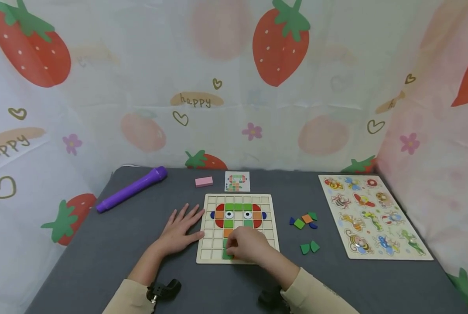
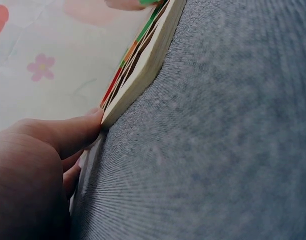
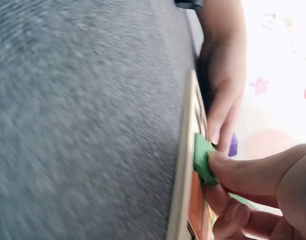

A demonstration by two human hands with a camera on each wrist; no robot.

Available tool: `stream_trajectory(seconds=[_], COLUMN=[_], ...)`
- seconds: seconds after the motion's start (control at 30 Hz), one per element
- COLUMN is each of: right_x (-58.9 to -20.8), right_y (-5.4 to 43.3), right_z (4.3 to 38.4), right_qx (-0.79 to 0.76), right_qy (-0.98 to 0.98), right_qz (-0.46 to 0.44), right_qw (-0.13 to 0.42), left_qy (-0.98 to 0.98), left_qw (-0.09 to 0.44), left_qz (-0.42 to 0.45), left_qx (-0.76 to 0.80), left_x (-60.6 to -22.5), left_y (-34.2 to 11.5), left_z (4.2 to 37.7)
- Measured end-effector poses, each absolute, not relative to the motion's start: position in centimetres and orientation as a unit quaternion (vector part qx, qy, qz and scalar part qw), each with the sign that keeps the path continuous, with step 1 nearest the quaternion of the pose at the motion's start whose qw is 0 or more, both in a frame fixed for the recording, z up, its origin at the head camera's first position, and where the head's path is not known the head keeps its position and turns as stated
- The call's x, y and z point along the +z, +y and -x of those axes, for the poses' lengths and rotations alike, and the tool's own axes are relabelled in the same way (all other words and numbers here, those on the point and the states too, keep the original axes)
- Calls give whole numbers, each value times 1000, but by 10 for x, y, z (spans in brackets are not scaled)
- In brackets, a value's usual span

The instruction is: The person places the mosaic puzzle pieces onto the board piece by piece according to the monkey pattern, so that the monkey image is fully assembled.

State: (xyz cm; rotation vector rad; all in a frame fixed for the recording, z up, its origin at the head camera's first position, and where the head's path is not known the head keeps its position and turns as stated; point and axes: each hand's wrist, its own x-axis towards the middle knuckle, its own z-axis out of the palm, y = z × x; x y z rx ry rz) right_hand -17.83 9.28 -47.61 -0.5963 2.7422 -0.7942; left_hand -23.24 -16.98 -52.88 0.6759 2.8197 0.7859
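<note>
A wooden grid board lies on the table, bearing red, green, orange and blue pieces and two eye tiles. My right hand is over its lower part, thumb and fingers pinching a green block near the board's front edge. In the right wrist view the block is slightly tilted beside an orange tile. My left hand lies with fingers spread at the board's left side. Its thumb touches the board's edge in the left wrist view.
Right of the board are loose green, blue and orange pieces, including an orange square. Farther right lies an insect puzzle board. Behind are a pattern card, a pink block and a purple microphone-shaped stick.
</note>
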Motion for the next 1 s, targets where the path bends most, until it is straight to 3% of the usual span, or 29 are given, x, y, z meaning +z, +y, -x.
stream_trajectory(seconds=[0.43,1.0], right_x=[-476,-463], right_y=[105,226], right_z=[179,169], right_qx=[-272,-235], right_qy=[943,969], right_qz=[173,32], right_qw=[88,71], left_qy=[934,935], left_qw=[70,69], left_qz=[-227,-229], left_qx=[267,260], left_x=[-527,-527], left_y=[-170,-171], left_z=[234,232])
